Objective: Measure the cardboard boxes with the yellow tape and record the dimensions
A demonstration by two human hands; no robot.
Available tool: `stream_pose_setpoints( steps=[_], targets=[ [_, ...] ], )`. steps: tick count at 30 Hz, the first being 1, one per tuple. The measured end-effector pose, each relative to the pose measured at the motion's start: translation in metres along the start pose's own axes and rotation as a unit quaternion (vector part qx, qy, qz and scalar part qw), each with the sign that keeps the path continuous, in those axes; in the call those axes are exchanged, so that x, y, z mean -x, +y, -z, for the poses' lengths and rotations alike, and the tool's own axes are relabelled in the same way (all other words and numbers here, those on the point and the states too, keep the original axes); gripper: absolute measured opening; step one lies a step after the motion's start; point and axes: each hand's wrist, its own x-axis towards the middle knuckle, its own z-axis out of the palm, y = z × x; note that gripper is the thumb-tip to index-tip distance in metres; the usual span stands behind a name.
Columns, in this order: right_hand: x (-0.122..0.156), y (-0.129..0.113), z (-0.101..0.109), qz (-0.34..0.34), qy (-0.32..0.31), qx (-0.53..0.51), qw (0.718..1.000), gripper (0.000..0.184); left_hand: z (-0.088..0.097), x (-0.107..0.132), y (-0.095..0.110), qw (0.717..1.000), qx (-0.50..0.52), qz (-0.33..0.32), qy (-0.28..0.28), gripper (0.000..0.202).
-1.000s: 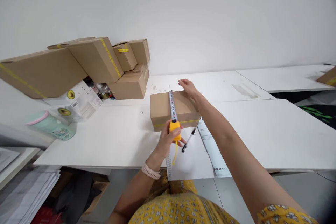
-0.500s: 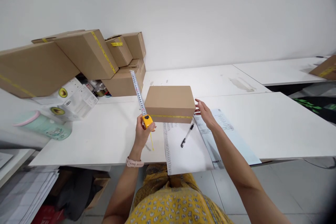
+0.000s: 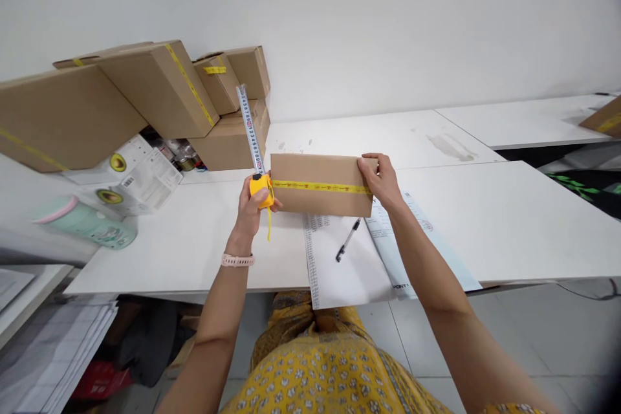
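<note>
My left hand (image 3: 251, 204) is closed around a yellow tape measure (image 3: 262, 191), its numbered blade (image 3: 248, 126) pulled out and pointing up and away. The fingers of that hand also reach the left end of a brown cardboard box (image 3: 315, 200), which has yellow printed tape along the side facing me. At the box's right end, my right hand (image 3: 381, 176) grips the upper corner, thumb in front and fingers behind. The box is tilted up above a spiral notebook (image 3: 347, 281). On the notebook lies a black-capped pen (image 3: 348, 240).
Several taped cardboard boxes (image 3: 160, 87) are stacked at the back left against the wall. In front of them sit white avocado-print boxes (image 3: 140, 181) and a mint-green tumbler (image 3: 87, 223) on its side. A light blue printed folder (image 3: 431, 252) lies right of the notebook.
My right hand has taken hold of the box's right end. The box has been lifted and tipped so its taped side faces me. My left hand moved up with the tape measure.
</note>
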Motion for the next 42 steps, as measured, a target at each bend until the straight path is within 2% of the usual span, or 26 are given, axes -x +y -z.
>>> stream_pose_setpoints(
  steps=[2,4,8,12,15,20,24,27,30,36,42],
  targets=[
    [-0.011,-0.006,-0.005,0.004,-0.007,0.016,1.0,0.048,-0.01,0.009,0.005,1.0,0.005,-0.018,-0.004,0.054],
    [-0.022,-0.008,-0.011,0.023,-0.017,0.031,0.999,0.043,-0.021,0.028,0.002,0.999,0.017,-0.015,-0.037,0.055],
    [-0.044,-0.005,-0.021,0.057,-0.004,0.017,0.998,0.036,-0.043,0.071,-0.024,0.984,0.053,0.065,-0.159,0.058],
    [-0.061,-0.005,-0.027,0.115,-0.014,0.017,0.993,0.025,-0.051,0.09,-0.053,0.967,0.07,0.129,-0.207,0.058],
    [-0.067,-0.009,-0.031,0.161,-0.025,0.059,0.985,0.025,-0.048,0.086,-0.064,0.965,0.076,0.138,-0.208,0.056],
    [-0.069,-0.02,-0.034,0.211,-0.033,0.199,0.956,0.036,-0.04,0.073,-0.07,0.964,0.086,0.149,-0.201,0.058],
    [-0.065,-0.028,-0.034,0.229,-0.052,0.306,0.923,0.043,-0.038,0.075,-0.074,0.966,0.082,0.16,-0.188,0.059],
    [-0.062,-0.034,-0.034,0.256,-0.061,0.369,0.891,0.056,-0.04,0.079,-0.078,0.966,0.081,0.164,-0.185,0.059],
    [-0.061,-0.039,-0.035,0.278,-0.071,0.406,0.867,0.064,-0.041,0.08,-0.08,0.965,0.081,0.164,-0.187,0.059],
    [-0.062,-0.044,-0.036,0.299,-0.112,0.464,0.826,0.061,-0.039,0.077,-0.088,0.966,0.041,0.162,-0.196,0.059],
    [-0.062,-0.046,-0.035,0.287,-0.125,0.482,0.818,0.063,-0.036,0.075,-0.091,0.966,0.027,0.158,-0.202,0.061]
  ],
)
